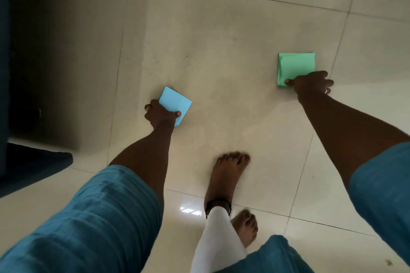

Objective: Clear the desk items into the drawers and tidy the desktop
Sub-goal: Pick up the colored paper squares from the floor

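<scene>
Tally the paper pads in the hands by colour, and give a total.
blue paper pad: 1, gripped by the left hand
green paper pad: 1, gripped by the right hand
Total: 2

Tile floor (pixel 221 40): open stretch ahead, wide between the two arms. Left hand (pixel 160 115), gripping blue pad (pixel 175 103), has room on its right. To its left are a dark blue cushioned edge (pixel 33 162) and a dim upright mass (pixel 44 62), possibly furniture, too dark to tell. Right hand (pixel 310 83), gripping green pad (pixel 296 66): open floor all round. Bare foot (pixel 228 175) below, between the arms.
</scene>
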### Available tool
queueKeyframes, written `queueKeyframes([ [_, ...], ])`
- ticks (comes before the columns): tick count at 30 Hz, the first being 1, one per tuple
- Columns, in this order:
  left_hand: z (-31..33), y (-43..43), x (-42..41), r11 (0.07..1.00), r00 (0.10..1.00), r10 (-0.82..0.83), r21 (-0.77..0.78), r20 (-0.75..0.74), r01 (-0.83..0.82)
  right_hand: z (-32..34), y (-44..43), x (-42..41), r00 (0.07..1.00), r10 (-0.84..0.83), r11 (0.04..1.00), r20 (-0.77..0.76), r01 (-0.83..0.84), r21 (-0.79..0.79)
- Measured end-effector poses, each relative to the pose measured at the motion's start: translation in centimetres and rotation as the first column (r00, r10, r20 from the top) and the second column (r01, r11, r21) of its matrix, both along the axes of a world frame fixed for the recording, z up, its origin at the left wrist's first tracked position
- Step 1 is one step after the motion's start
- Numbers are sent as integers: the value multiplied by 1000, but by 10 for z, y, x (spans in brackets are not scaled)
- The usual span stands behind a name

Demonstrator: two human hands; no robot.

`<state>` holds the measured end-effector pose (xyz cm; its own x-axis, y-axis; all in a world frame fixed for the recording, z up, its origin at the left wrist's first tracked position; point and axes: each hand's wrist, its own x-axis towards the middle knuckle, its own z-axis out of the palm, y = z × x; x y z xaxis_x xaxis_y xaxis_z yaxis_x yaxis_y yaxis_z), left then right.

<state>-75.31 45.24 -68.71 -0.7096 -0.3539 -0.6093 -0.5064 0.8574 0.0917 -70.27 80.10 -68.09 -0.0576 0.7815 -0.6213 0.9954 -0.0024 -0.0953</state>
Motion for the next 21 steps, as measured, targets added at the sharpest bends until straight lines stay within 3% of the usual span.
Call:
queueKeyframes([
  [4, 6, 3, 17, 981, 982, 154, 132, -106, -139, 0, 1, 18, 992, -94, 995, -83, 92, -29],
  [10, 34, 34, 43, 965, 988, 141, 233, -69, -121, 19, -17, 55, 871, -287, 958, -399, 254, -135],
  [12, 46, 50, 50, 955, 990, 125, 278, -57, -105, 29, -22, 71, 782, -447, 889, -435, 334, -313],
  [15, 75, 82, 60, 939, 996, 80, 338, -35, -64, 60, -28, 100, 602, -686, 709, -409, 426, -561],
  [21, 150, 151, 99, 879, 995, -95, 469, -9, 88, 140, -54, 178, 470, -820, 530, -326, 412, -741],
])
